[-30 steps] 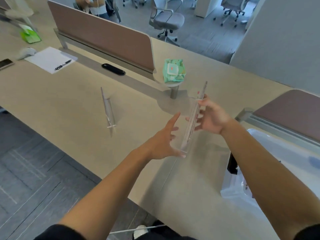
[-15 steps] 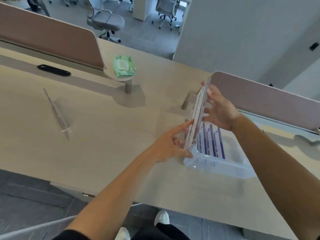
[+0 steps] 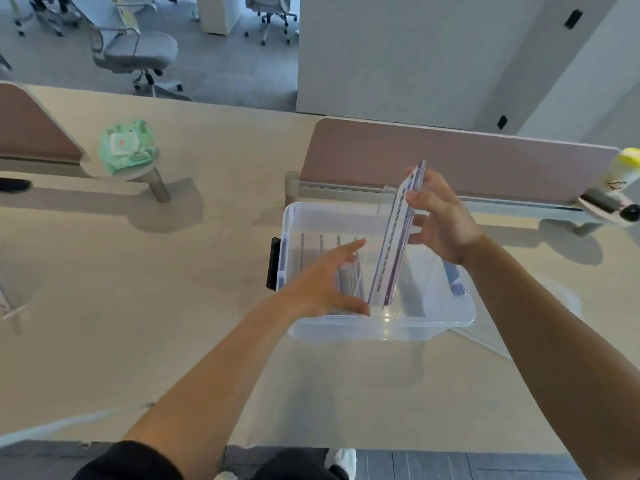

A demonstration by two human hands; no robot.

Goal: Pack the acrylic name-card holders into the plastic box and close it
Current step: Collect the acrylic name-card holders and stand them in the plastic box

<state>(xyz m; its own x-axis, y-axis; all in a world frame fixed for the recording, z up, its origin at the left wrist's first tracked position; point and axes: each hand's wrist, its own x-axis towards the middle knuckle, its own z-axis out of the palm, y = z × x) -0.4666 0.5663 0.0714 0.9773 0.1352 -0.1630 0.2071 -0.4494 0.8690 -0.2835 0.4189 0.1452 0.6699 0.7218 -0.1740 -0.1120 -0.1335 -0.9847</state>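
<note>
A clear plastic box [image 3: 381,327] stands open on the desk in front of me. Several acrylic name-card holders [image 3: 325,252] stand upright in its left half. One more acrylic holder [image 3: 393,244] is tilted inside the box, its lower end near the front wall. My right hand [image 3: 440,220] grips its upper end. My left hand [image 3: 325,285] reaches into the box with fingers spread, touching the holder's lower end and the packed ones. A black latch [image 3: 273,268] sits on the box's left side.
A brown desk divider [image 3: 450,161] runs just behind the box. A green wipes pack [image 3: 128,147] rests on a small round shelf at the left. A yellow-capped bottle [image 3: 623,174] stands at the far right. Office chairs [image 3: 138,53] stand beyond the desk.
The view has swung right, so the box is now central. Both hands have carried the holder from above the desk down into the box.
</note>
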